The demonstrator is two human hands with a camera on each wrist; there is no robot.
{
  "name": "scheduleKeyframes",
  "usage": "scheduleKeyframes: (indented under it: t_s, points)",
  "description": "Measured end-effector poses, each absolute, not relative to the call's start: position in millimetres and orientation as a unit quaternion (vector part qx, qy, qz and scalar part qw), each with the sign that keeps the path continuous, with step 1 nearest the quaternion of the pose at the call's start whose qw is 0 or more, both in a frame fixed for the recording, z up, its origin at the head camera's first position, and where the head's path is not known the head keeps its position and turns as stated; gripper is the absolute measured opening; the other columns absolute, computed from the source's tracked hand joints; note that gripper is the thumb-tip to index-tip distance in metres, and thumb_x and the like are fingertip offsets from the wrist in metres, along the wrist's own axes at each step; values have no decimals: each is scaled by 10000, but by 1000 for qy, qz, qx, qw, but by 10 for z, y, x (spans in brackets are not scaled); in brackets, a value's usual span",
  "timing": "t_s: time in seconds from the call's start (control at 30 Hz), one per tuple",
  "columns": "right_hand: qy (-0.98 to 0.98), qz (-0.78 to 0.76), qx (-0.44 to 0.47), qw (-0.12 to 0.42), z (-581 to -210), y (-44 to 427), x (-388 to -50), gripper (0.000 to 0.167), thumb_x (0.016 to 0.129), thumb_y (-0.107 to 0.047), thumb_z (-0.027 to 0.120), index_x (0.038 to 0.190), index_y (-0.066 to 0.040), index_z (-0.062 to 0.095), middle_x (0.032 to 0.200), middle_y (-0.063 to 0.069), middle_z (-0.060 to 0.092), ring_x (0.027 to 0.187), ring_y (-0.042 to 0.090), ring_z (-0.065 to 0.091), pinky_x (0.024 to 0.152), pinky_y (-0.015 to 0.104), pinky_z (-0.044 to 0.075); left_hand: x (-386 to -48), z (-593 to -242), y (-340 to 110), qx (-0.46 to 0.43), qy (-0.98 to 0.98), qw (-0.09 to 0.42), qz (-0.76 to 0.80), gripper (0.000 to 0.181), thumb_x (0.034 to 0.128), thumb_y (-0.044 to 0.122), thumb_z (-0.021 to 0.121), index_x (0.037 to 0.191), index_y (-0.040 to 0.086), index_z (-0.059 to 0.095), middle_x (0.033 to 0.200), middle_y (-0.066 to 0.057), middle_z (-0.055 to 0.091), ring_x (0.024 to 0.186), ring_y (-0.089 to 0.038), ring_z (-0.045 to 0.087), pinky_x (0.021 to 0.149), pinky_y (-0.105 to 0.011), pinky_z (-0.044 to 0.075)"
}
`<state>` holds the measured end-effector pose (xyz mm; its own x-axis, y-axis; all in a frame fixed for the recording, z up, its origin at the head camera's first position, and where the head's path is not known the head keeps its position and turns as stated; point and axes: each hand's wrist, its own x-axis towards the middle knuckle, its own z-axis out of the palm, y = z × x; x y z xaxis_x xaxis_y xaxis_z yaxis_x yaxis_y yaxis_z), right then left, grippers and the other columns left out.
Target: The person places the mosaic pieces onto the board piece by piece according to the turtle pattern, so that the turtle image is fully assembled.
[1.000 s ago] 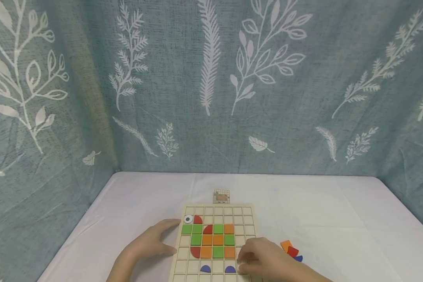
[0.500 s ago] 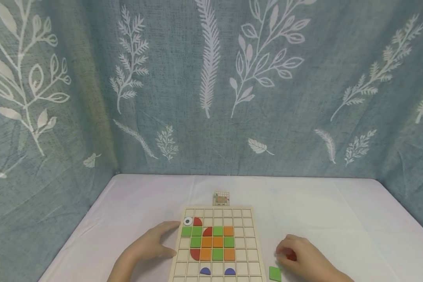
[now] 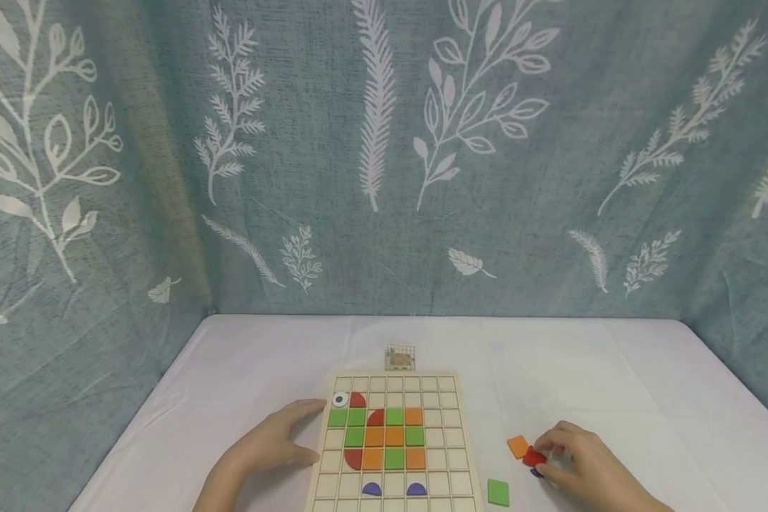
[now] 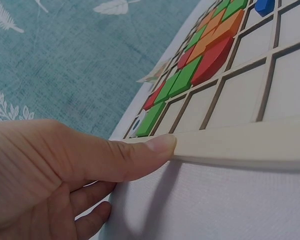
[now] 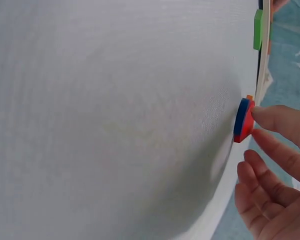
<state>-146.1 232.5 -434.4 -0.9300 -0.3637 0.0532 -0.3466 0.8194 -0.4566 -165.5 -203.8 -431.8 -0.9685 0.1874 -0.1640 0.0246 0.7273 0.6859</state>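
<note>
A wooden grid board (image 3: 448, 462) holds green, orange and red tiles, two blue half-round tiles (image 3: 417, 489) and a round eye tile (image 3: 340, 400). At its left edge my left hand (image 3: 265, 444) rests with fingers spread; in the left wrist view, the thumb (image 4: 160, 146) lies against the rim. Right of the board, my right hand (image 3: 582, 459) pinches a red tile (image 3: 534, 457) between thumb and forefinger. In the right wrist view, that red tile (image 5: 248, 122) touches a blue tile (image 5: 241, 117). An orange tile (image 3: 518, 446) lies beside them.
A loose green tile (image 3: 498, 492) lies on the white tablecloth (image 3: 614, 377) just right of the board. Behind the board is a small picture card (image 3: 400, 357) with a grid pattern. A leaf-patterned curtain (image 3: 333, 142) closes off the back and sides.
My right hand has left the board's right side and moved right to the small tile pile. The green tile now shows on the cloth. My left hand stays in place.
</note>
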Motion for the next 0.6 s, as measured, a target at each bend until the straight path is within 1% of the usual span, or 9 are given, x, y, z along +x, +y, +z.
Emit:
scheduleKeyframes:
  t_s: [0.3, 0.4, 0.6]
  points:
    - [954, -241, -177, 36, -4326, 2268, -1473, 189, 718, -198, 763, 878, -198, 663, 817, -145, 545, 723, -1, 451, 620, 194, 478, -1674, -4319, -2038, 61, 923, 110, 363, 779, 562, 137, 814, 1285, 87, 531, 1360, -164, 471, 1298, -400, 348, 1061, -580, 280]
    - [952, -243, -186, 31, -4337, 2259, -1482, 184, 722, -185, 759, 883, -187, 669, 821, -148, 557, 728, -2, 460, 631, 199, 486, -1667, -4316, -2036, 59, 924, 109, 362, 770, 565, 129, 814, 1281, 87, 535, 1357, -165, 474, 1295, -404, 350, 1060, -582, 281]
    - [949, -244, -200, 20, -4354, 2248, -1505, 146, 733, -186, 750, 864, -171, 686, 793, -162, 577, 704, -25, 478, 609, 198, 484, -1661, -4320, -2036, 53, 924, 110, 363, 766, 561, 123, 813, 1276, 90, 540, 1354, -164, 478, 1294, -406, 352, 1059, -588, 276]
